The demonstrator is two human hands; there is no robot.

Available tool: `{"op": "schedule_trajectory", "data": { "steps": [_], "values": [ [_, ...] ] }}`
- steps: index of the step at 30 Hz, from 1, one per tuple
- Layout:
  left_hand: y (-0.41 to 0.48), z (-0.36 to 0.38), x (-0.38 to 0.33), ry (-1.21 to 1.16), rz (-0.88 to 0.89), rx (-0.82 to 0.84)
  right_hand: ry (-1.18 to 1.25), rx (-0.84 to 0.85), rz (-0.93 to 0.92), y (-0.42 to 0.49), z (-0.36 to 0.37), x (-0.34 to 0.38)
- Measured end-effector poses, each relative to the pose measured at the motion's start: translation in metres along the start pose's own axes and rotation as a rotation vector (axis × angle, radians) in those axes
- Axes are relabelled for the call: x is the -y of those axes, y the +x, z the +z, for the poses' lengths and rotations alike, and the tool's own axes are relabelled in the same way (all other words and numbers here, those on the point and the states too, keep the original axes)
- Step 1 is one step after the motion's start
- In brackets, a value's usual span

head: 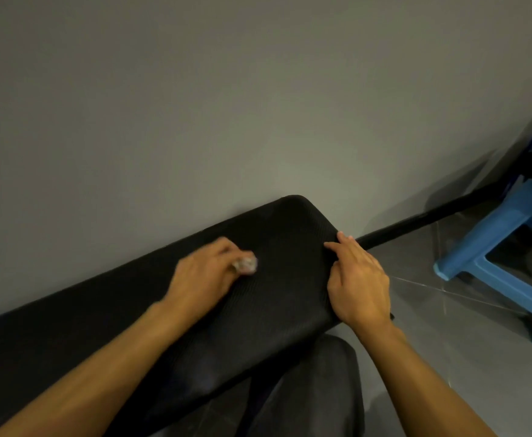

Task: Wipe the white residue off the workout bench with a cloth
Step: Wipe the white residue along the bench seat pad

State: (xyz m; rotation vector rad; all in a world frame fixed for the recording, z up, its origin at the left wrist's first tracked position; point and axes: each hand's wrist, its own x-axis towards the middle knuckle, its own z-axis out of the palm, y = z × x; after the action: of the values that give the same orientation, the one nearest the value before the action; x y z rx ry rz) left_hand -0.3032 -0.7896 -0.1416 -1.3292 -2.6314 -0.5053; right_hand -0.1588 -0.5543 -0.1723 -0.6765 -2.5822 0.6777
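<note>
Head view: left hand [207,272] is gripping a small crumpled whitish cloth [247,264], blurred, against the black ribbed padded workout bench [277,310]. Right hand [357,285] is lying relaxed, fingers straight, on the bench's rounded end near a blue plastic stool [494,247].

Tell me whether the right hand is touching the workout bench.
Touching. The head view shows the right hand resting on the workout bench edge, fingers straight on its pad.
</note>
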Motion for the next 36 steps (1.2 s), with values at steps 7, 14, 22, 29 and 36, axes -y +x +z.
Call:
{"op": "schedule_trajectory", "data": {
  "steps": [7, 14, 22, 29, 36],
  "values": [
    [-0.014, -0.007, 0.046, 0.044, -0.449, -0.163, -0.021, -0.005, -0.010, 0.000, 0.000, -0.002],
    [-0.044, -0.004, -0.012, -0.150, 0.045, 0.018, -0.033, 0.015, -0.006, 0.000, -0.002, 0.000],
    [0.019, 0.011, 0.014, -0.094, -0.338, -0.140, -0.141, 0.039, -0.047, -0.001, -0.002, 0.004],
    [0.047, 0.031, -0.041, -0.272, -0.056, 0.051, -0.226, 0.113, -0.063, 0.002, -0.002, 0.004],
    [0.047, 0.048, -0.025, -0.255, -0.138, -0.035, -0.256, 0.073, -0.065, 0.004, 0.005, 0.003]
  ]
}}
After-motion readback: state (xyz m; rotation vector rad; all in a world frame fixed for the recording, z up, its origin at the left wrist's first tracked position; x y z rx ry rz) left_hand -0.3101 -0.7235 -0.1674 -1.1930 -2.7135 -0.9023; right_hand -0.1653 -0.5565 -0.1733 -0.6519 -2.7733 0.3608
